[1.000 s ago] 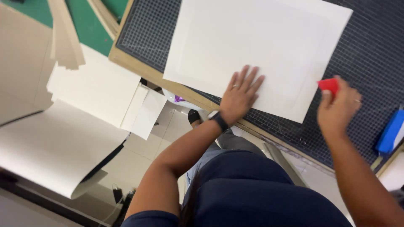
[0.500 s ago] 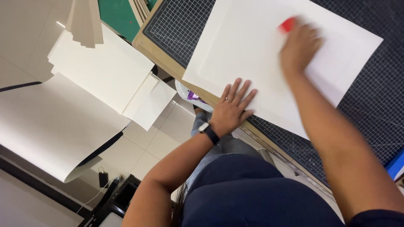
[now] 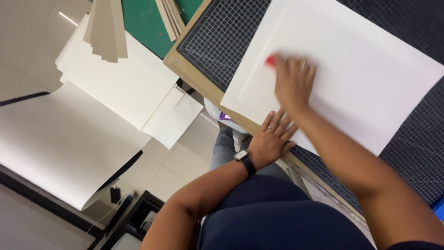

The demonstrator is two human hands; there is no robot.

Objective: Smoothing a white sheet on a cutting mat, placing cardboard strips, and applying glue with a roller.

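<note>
A large white sheet (image 3: 351,78) lies on a dark gridded cutting mat (image 3: 217,41). My left hand (image 3: 273,136) rests flat with spread fingers on the sheet's near edge; a dark watch is on its wrist. My right hand (image 3: 293,81) is closed on a small red object (image 3: 270,61) and presses it onto the sheet near its left side. The hand is blurred and hides most of the red object.
The mat sits on a wooden-edged table (image 3: 194,76). To the left, white sheets (image 3: 115,88) and grey card strips (image 3: 108,28) overhang a green mat (image 3: 143,23). A big curled white sheet (image 3: 60,148) hangs over the tiled floor. A blue item (image 3: 438,208) shows at the right edge.
My right hand has swept the red object across the sheet from the right side to the left. My left hand stays pressed flat on the sheet's near edge.
</note>
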